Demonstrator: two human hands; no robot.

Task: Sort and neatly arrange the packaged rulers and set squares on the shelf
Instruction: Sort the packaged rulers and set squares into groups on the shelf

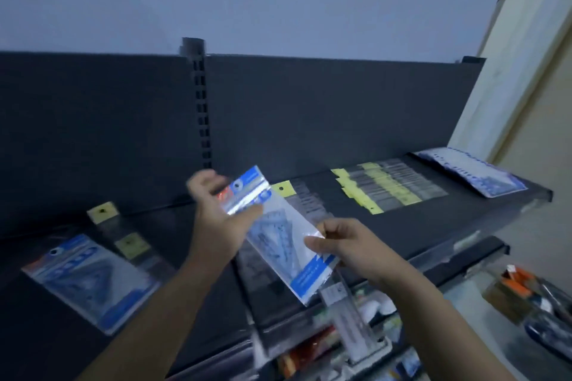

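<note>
A blue-and-clear set square packet (278,235) is held tilted above the dark shelf (418,226). My left hand (223,213) grips its top end, thumb across the header. My right hand (343,244) pinches its lower right edge. Another set square packet (89,278) lies flat at the shelf's left. Two yellow-tagged ruler packs (123,235) lie beside it. One more ruler pack (305,201) lies behind the held packet. A row of several yellow-tagged ruler packs (390,189) lies at the right, and a stack of set square packets (473,173) sits at the far right end.
The shelf's dark back panel (309,114) and a slotted upright (201,102) rise behind. A cream wall (526,71) bounds the right end. Lower shelves hold mixed stationery (526,294), and a clear packaged item (349,322) pokes out below the held packet.
</note>
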